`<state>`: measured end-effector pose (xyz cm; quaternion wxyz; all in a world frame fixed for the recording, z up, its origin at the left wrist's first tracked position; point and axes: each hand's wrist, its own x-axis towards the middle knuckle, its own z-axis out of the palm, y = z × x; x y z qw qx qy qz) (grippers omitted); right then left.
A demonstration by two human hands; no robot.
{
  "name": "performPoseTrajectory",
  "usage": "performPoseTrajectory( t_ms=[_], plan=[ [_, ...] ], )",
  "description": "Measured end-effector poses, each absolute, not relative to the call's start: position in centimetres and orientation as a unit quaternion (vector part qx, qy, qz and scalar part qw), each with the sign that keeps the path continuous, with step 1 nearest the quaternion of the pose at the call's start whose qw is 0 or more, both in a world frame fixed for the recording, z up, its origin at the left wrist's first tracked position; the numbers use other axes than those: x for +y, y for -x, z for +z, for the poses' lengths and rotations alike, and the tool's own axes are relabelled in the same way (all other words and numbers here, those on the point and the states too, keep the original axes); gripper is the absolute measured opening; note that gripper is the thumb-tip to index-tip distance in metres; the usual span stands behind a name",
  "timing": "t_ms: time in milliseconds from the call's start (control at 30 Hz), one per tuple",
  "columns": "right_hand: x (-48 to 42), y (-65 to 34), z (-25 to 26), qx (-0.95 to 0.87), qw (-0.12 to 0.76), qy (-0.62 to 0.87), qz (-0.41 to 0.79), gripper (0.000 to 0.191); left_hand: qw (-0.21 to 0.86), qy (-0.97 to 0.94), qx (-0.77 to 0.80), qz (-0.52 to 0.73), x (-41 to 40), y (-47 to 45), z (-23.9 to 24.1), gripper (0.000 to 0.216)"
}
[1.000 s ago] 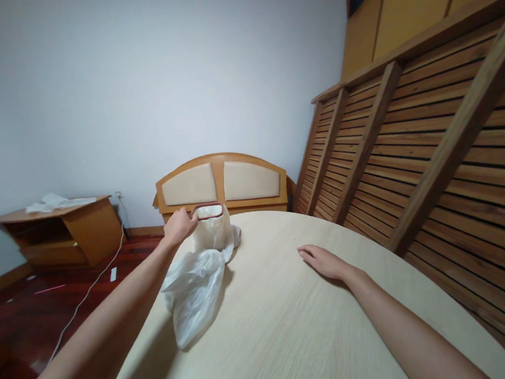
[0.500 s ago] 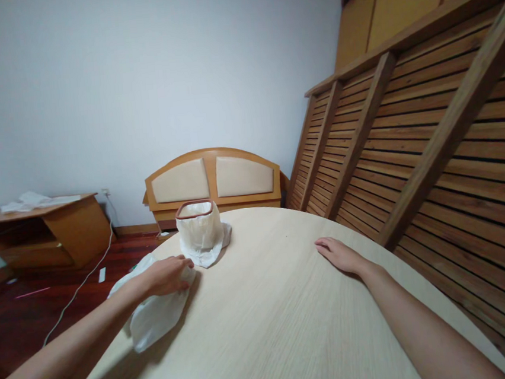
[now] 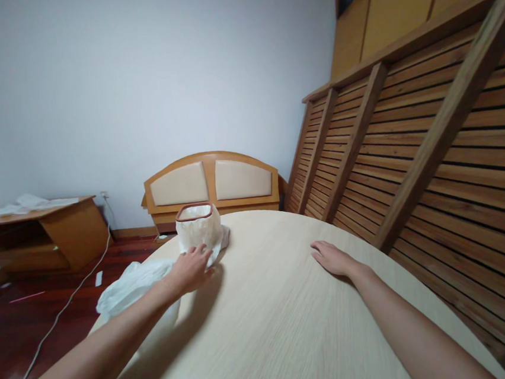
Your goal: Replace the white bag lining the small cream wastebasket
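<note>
A small bin (image 3: 197, 221) with a dark red rim stands on the far side of the round pale table (image 3: 284, 329), lined with a white plastic bag. My left hand (image 3: 193, 268) lies open at the foot of the bin, fingers spread on the liner's hanging edge. A loose white plastic bag (image 3: 128, 288) lies crumpled at the table's left edge, under and beside my left forearm. My right hand (image 3: 333, 259) rests flat and open on the tabletop to the right, holding nothing.
A slatted wooden bed frame (image 3: 430, 136) leans against the wall along the right. A padded headboard (image 3: 211, 184) stands on the floor behind the table. A wooden corner unit (image 3: 42, 233) with white sheets on top sits at left; a white cable (image 3: 59, 315) trails over the dark floor.
My left hand let go of the bin's rim, dropped onto the loose bag, then slid forward to the bin's base. The loose bag shifted left towards the table edge. My right hand stayed flat.
</note>
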<state>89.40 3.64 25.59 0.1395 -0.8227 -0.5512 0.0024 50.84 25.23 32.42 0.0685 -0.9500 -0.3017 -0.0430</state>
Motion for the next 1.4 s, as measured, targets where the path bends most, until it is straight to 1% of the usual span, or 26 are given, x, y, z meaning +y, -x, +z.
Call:
performPoseTrajectory(
  t_ms=[133, 200, 267, 333, 433, 633, 833, 1400],
  plan=[
    [4.1, -88.0, 26.1, -0.539, 0.116, 0.834, 0.007, 0.047, -0.009, 0.966, -0.241, -0.092, 22.9, -53.8, 31.2, 0.041],
    [4.6, -86.6, 26.0, -0.524, 0.110, 0.845, 0.005, 0.046, -0.055, 0.971, -0.208, -0.104, 21.9, -55.6, 29.9, 0.047],
    [5.2, -84.5, 25.8, -0.504, 0.108, 0.857, -0.001, 0.047, -0.079, 0.974, -0.194, -0.090, 21.0, -57.4, 28.5, 0.051],
    [5.7, -81.9, 25.4, -0.489, 0.110, 0.865, -0.007, 0.050, -0.081, 0.970, -0.208, -0.096, 20.3, -58.6, 27.2, 0.048],
    [6.1, -78.3, 25.1, -0.510, 0.117, 0.852, -0.004, 0.060, -0.090, 0.968, -0.215, -0.097, 19.8, -59.0, 26.2, 0.052],
    [5.1, -75.8, 25.4, -0.581, 0.133, 0.802, 0.044, 0.066, -0.115, 0.976, -0.164, -0.090, 19.3, -56.8, 26.0, 0.052],
    [5.0, -75.5, 25.3, -0.573, 0.143, 0.805, 0.044, 0.064, -0.119, 0.976, -0.154, -0.094, 19.0, -56.3, 26.2, 0.053],
    [5.2, -74.9, 26.1, -0.571, 0.132, 0.810, 0.040, 0.064, -0.113, 0.978, -0.149, -0.092, 19.2, -56.0, 26.7, 0.052]
  ],
)
